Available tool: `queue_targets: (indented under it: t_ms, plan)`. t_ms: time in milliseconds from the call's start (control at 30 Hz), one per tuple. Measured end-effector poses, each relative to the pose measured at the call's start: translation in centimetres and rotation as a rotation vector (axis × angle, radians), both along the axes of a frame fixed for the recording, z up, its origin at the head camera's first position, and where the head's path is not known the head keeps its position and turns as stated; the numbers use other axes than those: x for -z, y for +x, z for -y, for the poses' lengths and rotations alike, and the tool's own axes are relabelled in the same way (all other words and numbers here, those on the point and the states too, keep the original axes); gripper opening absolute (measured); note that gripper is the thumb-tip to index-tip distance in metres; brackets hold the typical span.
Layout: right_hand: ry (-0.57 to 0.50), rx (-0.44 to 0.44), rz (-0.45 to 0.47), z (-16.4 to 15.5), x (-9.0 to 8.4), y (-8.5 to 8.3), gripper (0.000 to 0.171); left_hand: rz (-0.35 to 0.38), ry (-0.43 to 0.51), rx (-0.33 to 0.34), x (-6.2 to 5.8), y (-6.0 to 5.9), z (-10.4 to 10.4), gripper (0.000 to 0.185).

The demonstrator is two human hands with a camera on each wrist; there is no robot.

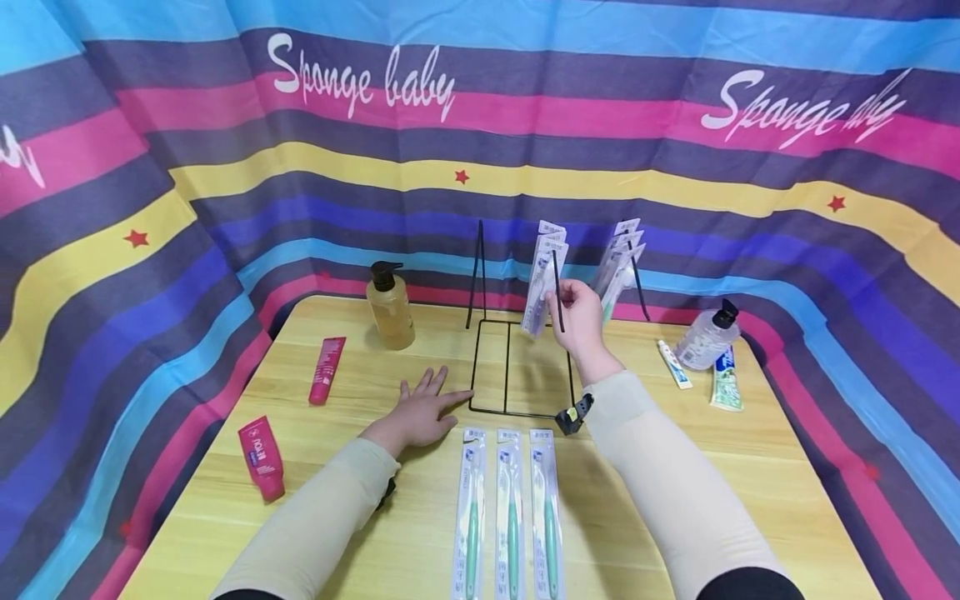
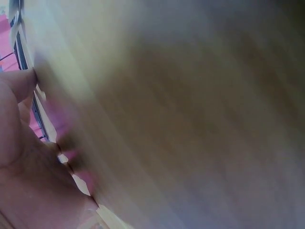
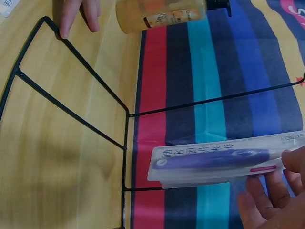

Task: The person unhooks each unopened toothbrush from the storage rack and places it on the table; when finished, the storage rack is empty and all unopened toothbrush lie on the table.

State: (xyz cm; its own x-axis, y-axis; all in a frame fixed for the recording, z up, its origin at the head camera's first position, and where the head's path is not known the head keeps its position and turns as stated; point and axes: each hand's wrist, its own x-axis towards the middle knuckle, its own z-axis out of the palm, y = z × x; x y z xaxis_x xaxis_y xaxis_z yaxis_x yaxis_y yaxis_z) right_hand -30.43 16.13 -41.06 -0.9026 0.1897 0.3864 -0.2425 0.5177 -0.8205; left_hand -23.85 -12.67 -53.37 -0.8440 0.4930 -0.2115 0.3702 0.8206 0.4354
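- Head view: the right hand (image 1: 579, 321) holds a group of packaged toothbrushes (image 1: 542, 287) upright above the black wire rack (image 1: 507, 367), thumb and fingers clamped on the packs.
- The left hand (image 1: 426, 410) rests palm down on the tabletop (image 1: 360, 521), fingers spread apart, one tip at the rack's near left corner.
- In front of the rack, three green-handled toothbrush packs (image 1: 508, 517) lie side by side; more packs (image 1: 619, 258) stand behind the right hand.
- An amber pump bottle (image 1: 392, 310) and two pink tubes (image 1: 327, 372) are at left; a clear pump bottle (image 1: 705, 340) and two toothpaste tubes (image 1: 673, 365) at right.
- Left wrist view: part of the left hand shows at the left edge; the tabletop is blurred.
- Right wrist view: thumb and fingers pinch one end of the packs, the front one holding a purple toothbrush (image 3: 214, 159). A left fingertip touches the rack's bar.
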Motion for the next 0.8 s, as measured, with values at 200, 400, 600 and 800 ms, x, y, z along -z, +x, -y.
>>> queue_targets:
  t_ms: [200, 400, 600, 800]
  plan:
    - [-0.051, 0.004, -0.022, -0.1, 0.3, 0.5, 0.018, -0.001, -0.001, 0.005, -0.1, 0.1, -0.1, 0.055]
    - [-0.163, 0.017, -0.047, -0.3, 0.7, 1.6, 0.004, -0.002, -0.003, 0.005, 0.2, 0.0, -0.2, 0.055]
    - [-0.343, -0.065, 0.067, -1.7, 1.3, 4.7, 0.005, -0.012, 0.009, 0.015, 0.3, 0.0, -0.2, 0.055]
    - [-0.398, -0.185, 0.276, -4.3, 3.2, 8.9, 0.007, -0.012, -0.007, 0.013, 0.3, 0.0, -0.1, 0.054]
